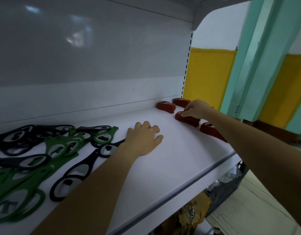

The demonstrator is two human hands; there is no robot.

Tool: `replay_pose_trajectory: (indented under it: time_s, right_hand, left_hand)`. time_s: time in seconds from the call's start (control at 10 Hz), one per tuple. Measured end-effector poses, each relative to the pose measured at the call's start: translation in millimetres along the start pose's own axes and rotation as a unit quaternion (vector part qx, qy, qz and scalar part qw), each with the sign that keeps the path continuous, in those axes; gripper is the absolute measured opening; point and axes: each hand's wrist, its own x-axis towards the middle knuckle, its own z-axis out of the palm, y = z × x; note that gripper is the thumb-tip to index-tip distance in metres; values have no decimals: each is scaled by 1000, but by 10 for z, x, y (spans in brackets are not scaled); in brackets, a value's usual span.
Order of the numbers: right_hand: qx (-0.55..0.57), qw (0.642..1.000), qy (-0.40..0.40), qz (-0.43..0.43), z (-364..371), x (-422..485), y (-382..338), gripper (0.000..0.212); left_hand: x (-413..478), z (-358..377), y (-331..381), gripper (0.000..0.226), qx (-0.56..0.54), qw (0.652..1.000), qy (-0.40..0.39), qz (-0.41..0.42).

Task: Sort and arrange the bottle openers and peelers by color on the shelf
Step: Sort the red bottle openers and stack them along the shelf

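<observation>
1. While the right hand [195,109] reaches toward the right end of the shelf [163,167], its bent fingers appear to pinch the head of the top piece of the middle red stack [188,120], which lies directly under the fingertips.
2. The long axis of this stack runs along the shelf, head toward the left and handle toward the right end. The hand meets it from above at the head end.
3. Three other red stacks surround it without touching: two at the back edge [166,107] [181,101] and one nearer the front edge [212,132].
4. The left hand [143,138] lies flat on the mid-shelf, fingers relaxed and holding nothing.
5. The mixed heap of green and dark openers [44,150] fills the left end. The left hand lies just beside its nearest pieces and the right hand is well apart, so the next pick probably falls to the left hand.
</observation>
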Motion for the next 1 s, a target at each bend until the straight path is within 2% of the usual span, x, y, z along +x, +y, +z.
replay_pose_trajectory:
  time_s: [0.2,0.5,0.8,1.0]
  right_hand:
    - [-21,1000,-20,1,3,-9,15,36]
    - [-10,1000,-5,-2,22,34,4,34]
    - [8,1000,-18,22,77,96,40,58]
    - [23,999,-12,36,115,116,42,67]
  left_hand:
    - [4,8,-7,44,0,1000,-1,-1]
    - [8,6,-3,43,-4,1000,2,-2]
    - [5,16,-7,43,-6,1000,5,-2]
    - [6,12,-11,43,-6,1000,6,-1]
